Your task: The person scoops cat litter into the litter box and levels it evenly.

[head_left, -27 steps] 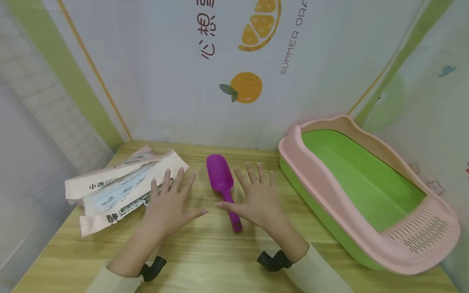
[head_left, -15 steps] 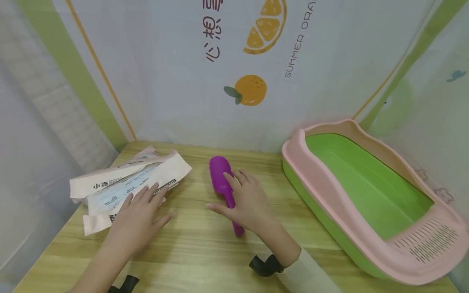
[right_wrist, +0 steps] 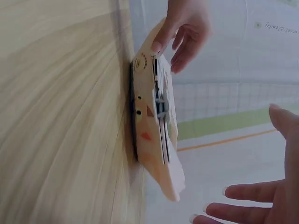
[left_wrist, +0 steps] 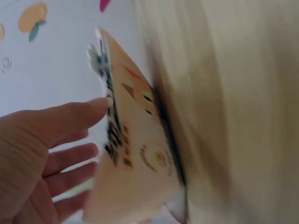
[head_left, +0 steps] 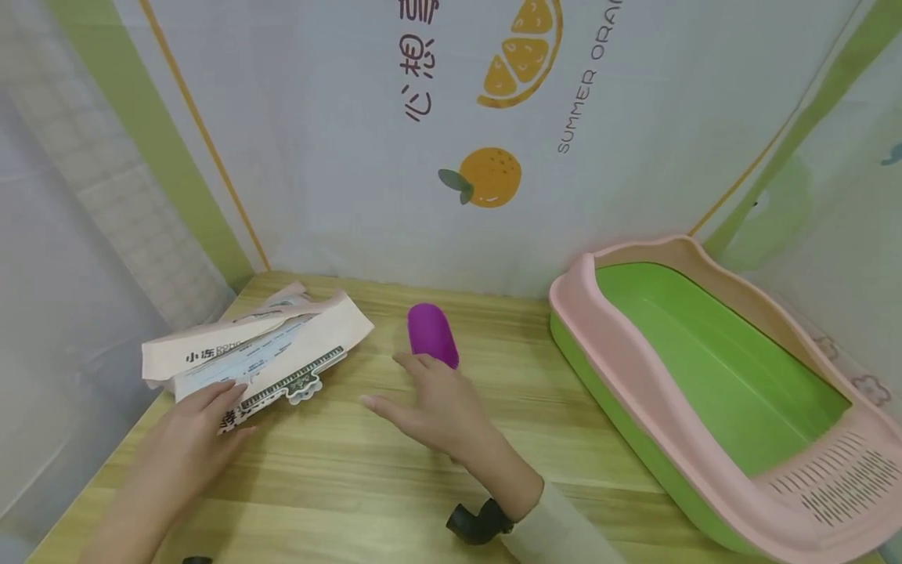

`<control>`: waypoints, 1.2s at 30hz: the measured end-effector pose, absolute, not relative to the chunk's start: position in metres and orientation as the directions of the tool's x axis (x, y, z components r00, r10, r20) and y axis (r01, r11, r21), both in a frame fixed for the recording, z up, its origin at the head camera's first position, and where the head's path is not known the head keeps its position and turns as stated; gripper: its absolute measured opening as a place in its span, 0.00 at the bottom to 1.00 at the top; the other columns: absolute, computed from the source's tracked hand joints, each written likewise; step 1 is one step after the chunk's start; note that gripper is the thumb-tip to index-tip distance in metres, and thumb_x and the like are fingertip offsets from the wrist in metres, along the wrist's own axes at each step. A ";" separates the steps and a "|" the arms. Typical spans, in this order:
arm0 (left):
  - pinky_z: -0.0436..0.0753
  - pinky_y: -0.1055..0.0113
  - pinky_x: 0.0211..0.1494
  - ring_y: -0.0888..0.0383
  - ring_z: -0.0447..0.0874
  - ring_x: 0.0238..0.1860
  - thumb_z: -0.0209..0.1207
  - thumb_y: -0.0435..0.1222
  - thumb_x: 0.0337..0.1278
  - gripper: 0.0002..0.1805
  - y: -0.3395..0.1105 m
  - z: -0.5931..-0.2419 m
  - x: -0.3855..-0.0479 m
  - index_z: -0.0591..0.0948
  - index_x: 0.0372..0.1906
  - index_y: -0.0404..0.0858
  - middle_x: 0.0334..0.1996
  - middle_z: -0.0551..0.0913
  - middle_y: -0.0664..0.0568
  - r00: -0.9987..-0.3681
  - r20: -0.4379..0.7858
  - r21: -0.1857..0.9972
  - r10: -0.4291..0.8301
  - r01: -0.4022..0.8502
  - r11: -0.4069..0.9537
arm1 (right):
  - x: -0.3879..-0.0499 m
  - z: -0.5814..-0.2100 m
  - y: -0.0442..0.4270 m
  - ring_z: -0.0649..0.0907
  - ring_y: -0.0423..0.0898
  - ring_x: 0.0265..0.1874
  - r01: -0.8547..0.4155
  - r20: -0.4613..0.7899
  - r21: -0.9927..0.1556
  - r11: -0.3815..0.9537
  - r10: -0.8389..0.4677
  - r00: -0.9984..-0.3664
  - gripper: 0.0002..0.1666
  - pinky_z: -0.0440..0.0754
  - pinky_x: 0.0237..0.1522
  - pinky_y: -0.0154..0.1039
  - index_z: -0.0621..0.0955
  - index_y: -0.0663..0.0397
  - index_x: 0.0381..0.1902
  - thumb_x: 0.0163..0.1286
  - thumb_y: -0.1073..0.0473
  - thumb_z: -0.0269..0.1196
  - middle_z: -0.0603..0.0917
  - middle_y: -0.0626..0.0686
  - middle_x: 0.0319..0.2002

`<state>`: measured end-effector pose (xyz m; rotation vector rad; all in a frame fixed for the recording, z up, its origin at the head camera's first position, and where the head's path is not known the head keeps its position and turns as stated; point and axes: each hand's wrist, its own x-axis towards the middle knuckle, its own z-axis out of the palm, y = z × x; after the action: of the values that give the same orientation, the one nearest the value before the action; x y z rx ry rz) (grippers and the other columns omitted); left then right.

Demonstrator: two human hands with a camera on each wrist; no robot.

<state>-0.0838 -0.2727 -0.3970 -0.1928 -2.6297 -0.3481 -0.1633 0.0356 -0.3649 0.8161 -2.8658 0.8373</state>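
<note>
Touching the near end of a printed bag (head_left: 317, 337) on the tabletop (head_left: 352, 501), the left grip (head_left: 186, 446) is seen released, loosely bent; the right grip (head_left: 444, 407) is spread above a purple scoop (head_left: 431, 333), nothing grasped. Neither thing is lifted and the green-and-pink tub (head_left: 613, 345) is untouched; handling is judged barely begun, nearly everything left to be done.
</note>
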 end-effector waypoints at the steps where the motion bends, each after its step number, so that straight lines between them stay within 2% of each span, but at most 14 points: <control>1: 0.79 0.36 0.50 0.30 0.81 0.51 0.79 0.31 0.34 0.33 -0.276 -0.399 -0.082 0.82 0.54 0.27 0.53 0.82 0.31 -0.880 0.470 0.221 0.065 0.189 0.957 | -0.163 -0.365 0.032 0.79 0.48 0.66 -0.500 0.181 -0.508 0.702 -0.481 -0.858 0.48 0.81 0.62 0.51 0.74 0.46 0.70 0.65 0.20 0.54 0.81 0.51 0.65; 6: 0.79 0.36 0.48 0.31 0.82 0.51 0.77 0.26 0.33 0.32 -0.286 -0.406 -0.076 0.82 0.53 0.28 0.54 0.82 0.34 -0.877 0.478 0.235 0.044 0.176 0.956 | -0.161 -0.365 0.016 0.81 0.47 0.65 -0.510 0.174 -0.550 0.662 -0.506 -0.845 0.46 0.81 0.61 0.48 0.76 0.47 0.68 0.67 0.22 0.53 0.82 0.49 0.64; 12: 0.80 0.40 0.46 0.32 0.85 0.48 0.77 0.24 0.31 0.31 -0.293 -0.415 -0.073 0.84 0.51 0.31 0.53 0.85 0.37 -0.838 0.544 0.222 0.044 0.194 0.956 | -0.161 -0.370 0.000 0.85 0.45 0.57 -0.504 0.157 -0.586 0.635 -0.521 -0.839 0.44 0.84 0.55 0.42 0.77 0.48 0.67 0.74 0.23 0.43 0.83 0.49 0.62; 13: 0.79 0.42 0.46 0.32 0.85 0.48 0.76 0.24 0.32 0.30 -0.295 -0.417 -0.072 0.84 0.51 0.32 0.53 0.85 0.37 -0.834 0.550 0.228 0.036 0.192 0.955 | -0.161 -0.371 -0.003 0.86 0.45 0.55 -0.501 0.158 -0.596 0.627 -0.520 -0.840 0.44 0.84 0.52 0.41 0.77 0.47 0.66 0.74 0.23 0.42 0.84 0.49 0.62; 15: 0.80 0.58 0.59 0.33 0.84 0.50 0.75 0.24 0.36 0.29 -0.298 -0.420 -0.072 0.84 0.52 0.34 0.53 0.86 0.37 -0.825 0.565 0.248 0.023 0.196 0.949 | -0.162 -0.374 -0.009 0.87 0.44 0.51 -0.497 0.164 -0.610 0.617 -0.516 -0.841 0.44 0.84 0.48 0.37 0.79 0.48 0.64 0.74 0.22 0.40 0.85 0.50 0.59; 17: 0.69 0.78 0.69 0.50 0.80 0.65 0.73 0.23 0.39 0.28 -0.302 -0.424 -0.072 0.85 0.53 0.34 0.54 0.85 0.36 -0.816 0.577 0.285 0.011 0.214 0.934 | -0.163 -0.378 -0.015 0.88 0.42 0.46 -0.490 0.161 -0.626 0.607 -0.514 -0.843 0.44 0.84 0.43 0.33 0.80 0.47 0.63 0.74 0.22 0.40 0.87 0.49 0.56; 19: 0.54 0.94 0.67 0.72 0.69 0.70 0.73 0.22 0.39 0.28 -0.306 -0.426 -0.071 0.85 0.53 0.36 0.55 0.85 0.39 -0.807 0.590 0.316 0.012 0.244 0.917 | -0.164 -0.383 -0.022 0.89 0.41 0.42 -0.482 0.160 -0.639 0.600 -0.509 -0.846 0.43 0.83 0.38 0.30 0.80 0.48 0.62 0.74 0.23 0.42 0.88 0.50 0.53; 20: 0.47 0.97 0.64 0.83 0.62 0.69 0.73 0.21 0.37 0.29 -0.308 -0.426 -0.071 0.86 0.53 0.36 0.57 0.84 0.42 -0.801 0.599 0.324 0.020 0.265 0.908 | -0.165 -0.386 -0.025 0.90 0.41 0.42 -0.474 0.155 -0.649 0.596 -0.506 -0.849 0.43 0.83 0.38 0.29 0.80 0.49 0.62 0.74 0.24 0.44 0.89 0.50 0.52; 22: 0.50 0.97 0.64 0.97 0.52 0.63 0.74 0.21 0.34 0.31 -0.311 -0.427 -0.071 0.87 0.53 0.38 0.60 0.81 0.56 -0.788 0.614 0.338 0.041 0.309 0.889 | -0.166 -0.391 -0.032 0.90 0.41 0.43 -0.445 0.137 -0.676 0.587 -0.494 -0.859 0.41 0.83 0.37 0.30 0.81 0.51 0.62 0.74 0.26 0.47 0.90 0.51 0.50; 24: 0.52 0.97 0.64 0.95 0.56 0.64 0.75 0.20 0.31 0.31 -0.312 -0.426 -0.071 0.88 0.51 0.39 0.59 0.76 0.70 -0.776 0.628 0.337 0.063 0.343 0.877 | -0.168 -0.395 -0.036 0.90 0.43 0.44 -0.408 0.116 -0.704 0.582 -0.473 -0.874 0.39 0.84 0.39 0.31 0.81 0.52 0.60 0.74 0.28 0.51 0.90 0.53 0.49; 27: 0.54 0.95 0.65 0.93 0.60 0.65 0.75 0.21 0.29 0.28 -0.312 -0.427 -0.072 0.90 0.46 0.39 0.57 0.71 0.83 -0.766 0.638 0.342 0.080 0.375 0.861 | -0.170 -0.400 -0.042 0.90 0.42 0.45 -0.349 0.078 -0.754 0.556 -0.452 -0.889 0.37 0.84 0.40 0.31 0.83 0.55 0.58 0.73 0.30 0.56 0.90 0.54 0.48; 30: 0.56 0.94 0.67 0.91 0.62 0.65 0.75 0.20 0.27 0.25 -0.313 -0.428 -0.073 0.90 0.42 0.37 0.55 0.72 0.84 -0.752 0.653 0.341 0.086 0.394 0.853 | -0.174 -0.405 -0.046 0.89 0.40 0.35 -0.266 0.021 -0.828 0.494 -0.446 -0.895 0.35 0.83 0.35 0.31 0.83 0.58 0.56 0.72 0.33 0.59 0.91 0.53 0.41; 34: 0.56 0.93 0.67 0.90 0.63 0.65 0.75 0.21 0.27 0.26 -0.314 -0.432 -0.073 0.91 0.42 0.40 0.57 0.72 0.84 -0.746 0.663 0.356 0.069 0.395 0.847 | -0.178 -0.413 -0.053 0.86 0.42 0.20 -0.127 -0.062 -0.912 0.389 -0.439 -0.896 0.34 0.82 0.24 0.33 0.83 0.61 0.55 0.70 0.35 0.62 0.90 0.54 0.28; 36: 0.57 0.94 0.67 0.91 0.64 0.65 0.76 0.21 0.27 0.26 -0.314 -0.433 -0.072 0.91 0.43 0.41 0.57 0.72 0.84 -0.745 0.665 0.360 0.059 0.389 0.848 | -0.179 -0.417 -0.057 0.85 0.44 0.17 -0.087 -0.082 -0.932 0.353 -0.437 -0.896 0.34 0.82 0.21 0.34 0.83 0.62 0.54 0.70 0.36 0.63 0.89 0.55 0.25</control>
<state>-0.0720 -0.3141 -0.4330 -0.3248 -2.3506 -0.6423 -0.1794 -0.0570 -0.4167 0.5704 -2.8307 1.9129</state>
